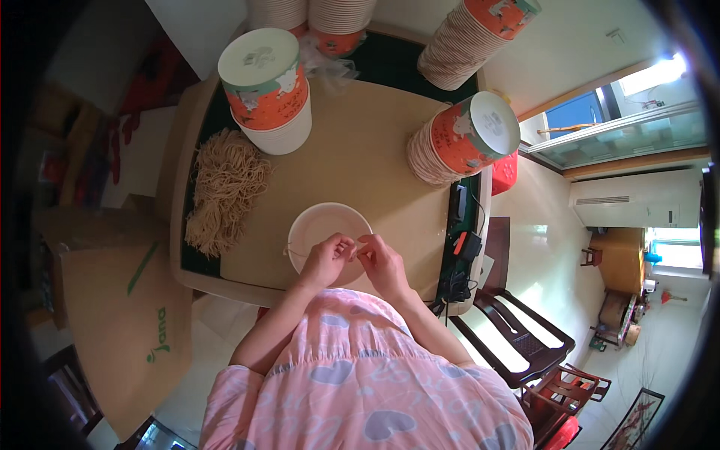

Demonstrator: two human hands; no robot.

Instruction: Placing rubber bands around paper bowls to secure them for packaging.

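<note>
A white paper bucket (pixel 330 217) stands with its opening up at the front of the table, right before me. A thin beige cord (pixel 288 250) shows at its left rim and runs inside toward my hands. My left hand (pixel 330 256) is closed in a pinch over the bucket. Close beside it, almost touching, my right hand (pixel 381 262) pinches too. Both seem to have the cord at their fingertips, though the small part between them is hard to see. A thick bundle of loose beige cords (pixel 225 191) lies at the table's left edge.
Upside-down stacks of printed orange-and-green paper buckets stand on the table (pixel 360 142): one stack (pixel 266 90) at left, another (pixel 465 139) at right. More stacks (pixel 476 45) are behind. Black chargers and cables (pixel 461 255) line the right edge. A cardboard box (pixel 127 322) stands left, wooden chairs (pixel 517 337) right.
</note>
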